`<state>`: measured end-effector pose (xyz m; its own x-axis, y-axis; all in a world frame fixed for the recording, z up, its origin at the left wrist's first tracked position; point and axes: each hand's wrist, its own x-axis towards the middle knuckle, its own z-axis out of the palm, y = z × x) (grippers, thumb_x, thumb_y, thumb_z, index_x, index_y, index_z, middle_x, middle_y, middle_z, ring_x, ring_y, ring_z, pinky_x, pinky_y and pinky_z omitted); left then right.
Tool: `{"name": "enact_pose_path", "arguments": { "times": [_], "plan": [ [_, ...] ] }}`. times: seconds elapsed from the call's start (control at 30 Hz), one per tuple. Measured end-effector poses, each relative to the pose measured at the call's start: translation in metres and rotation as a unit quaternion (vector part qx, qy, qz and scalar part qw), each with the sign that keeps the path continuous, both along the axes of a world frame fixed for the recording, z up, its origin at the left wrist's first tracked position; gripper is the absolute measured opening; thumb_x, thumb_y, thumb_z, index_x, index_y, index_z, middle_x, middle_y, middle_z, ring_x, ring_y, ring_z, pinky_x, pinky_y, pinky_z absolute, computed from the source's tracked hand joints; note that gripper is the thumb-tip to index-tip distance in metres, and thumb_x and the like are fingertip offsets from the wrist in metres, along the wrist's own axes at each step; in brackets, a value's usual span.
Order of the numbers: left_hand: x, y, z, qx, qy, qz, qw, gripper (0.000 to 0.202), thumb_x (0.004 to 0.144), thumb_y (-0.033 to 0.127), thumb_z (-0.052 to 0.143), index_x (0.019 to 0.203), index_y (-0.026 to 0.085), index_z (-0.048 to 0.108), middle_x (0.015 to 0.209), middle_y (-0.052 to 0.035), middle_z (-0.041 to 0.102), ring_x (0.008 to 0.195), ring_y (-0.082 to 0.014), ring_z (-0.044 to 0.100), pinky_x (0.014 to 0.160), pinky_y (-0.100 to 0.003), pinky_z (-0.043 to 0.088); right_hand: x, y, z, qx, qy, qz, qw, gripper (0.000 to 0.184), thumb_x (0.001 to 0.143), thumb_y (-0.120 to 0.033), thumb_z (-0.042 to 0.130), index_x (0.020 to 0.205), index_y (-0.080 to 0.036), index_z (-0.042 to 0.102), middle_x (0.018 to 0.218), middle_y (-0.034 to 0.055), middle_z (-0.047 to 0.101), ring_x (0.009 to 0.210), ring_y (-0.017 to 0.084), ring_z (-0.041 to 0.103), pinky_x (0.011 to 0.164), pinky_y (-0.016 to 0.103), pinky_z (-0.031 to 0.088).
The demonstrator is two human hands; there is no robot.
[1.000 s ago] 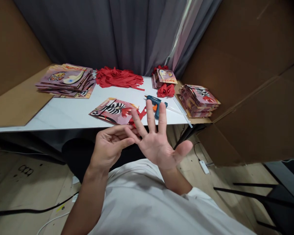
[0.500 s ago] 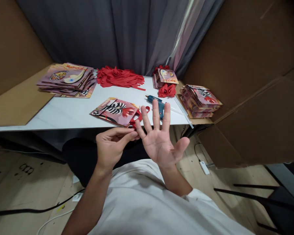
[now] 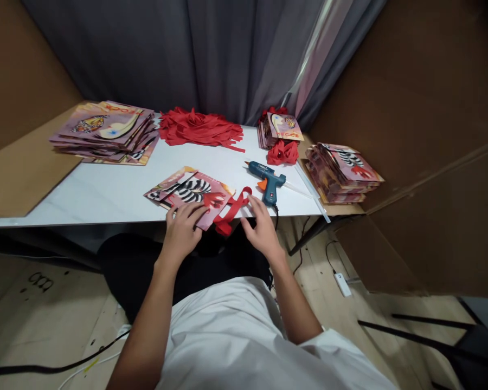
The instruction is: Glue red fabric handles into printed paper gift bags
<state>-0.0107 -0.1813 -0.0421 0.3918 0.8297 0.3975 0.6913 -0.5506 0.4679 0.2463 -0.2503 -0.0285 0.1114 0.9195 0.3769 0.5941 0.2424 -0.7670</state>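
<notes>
A printed paper piece [image 3: 191, 187] with black-and-white stripes and a red motif, perhaps a folded card or envelope, lies at the table's front edge. My left hand [image 3: 183, 230] rests on its near side, fingers spread over the top; whether the thumb grips the edge I cannot tell. A strip of red ribbon [image 3: 235, 210] extends from the paper's right corner, curling at the far end and hanging slightly over the edge. Beside that ribbon is my right hand [image 3: 262, 227], thumb and fingers apart, fingertips close to the curled end. A blue glue gun [image 3: 268, 179] lies just beyond.
Printed paper stacks stand at left [image 3: 106, 130], back right [image 3: 282, 127] and far right [image 3: 345, 168]. Red ribbon strips [image 3: 199, 130] are heaped at the back, a red ribbon flower [image 3: 282, 153] to their right. Cardboard panels [image 3: 423, 135] flank the white table [image 3: 106, 189].
My right hand has turned from palm-up and spread to palm-down beside the ribbon. My left hand has moved from a pinch at the table edge onto the printed paper.
</notes>
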Motion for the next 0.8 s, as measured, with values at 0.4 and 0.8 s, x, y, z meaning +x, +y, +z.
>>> {"name": "enact_pose_path", "arguments": {
  "times": [0.4,0.8],
  "plan": [
    [-0.026,-0.028,0.031,0.058,-0.162,-0.023,0.985,0.026,0.093,0.031,0.072,0.117,0.029,0.081,0.129,-0.0088,0.083,0.128,-0.0324,0.074,0.131,-0.059,0.036,0.001,0.008,0.107,0.046,-0.133,0.225,0.964,0.022,0.112,-0.032,0.060,0.124,-0.023,0.077,0.120,0.0098,0.082,0.101,0.023,0.077,0.091,0.034,0.057],
    [-0.031,-0.071,0.071,-0.018,-0.438,-0.130,0.889,0.021,0.089,0.042,0.088,0.105,0.030,0.088,0.098,-0.0040,0.082,0.089,-0.0259,0.078,0.081,-0.041,0.064,-0.043,0.089,0.156,-0.066,-0.128,0.448,0.882,0.030,0.093,-0.006,0.068,0.117,-0.020,0.079,0.118,0.0045,0.083,0.101,0.019,0.075,0.094,0.033,0.060]
  ]
}}
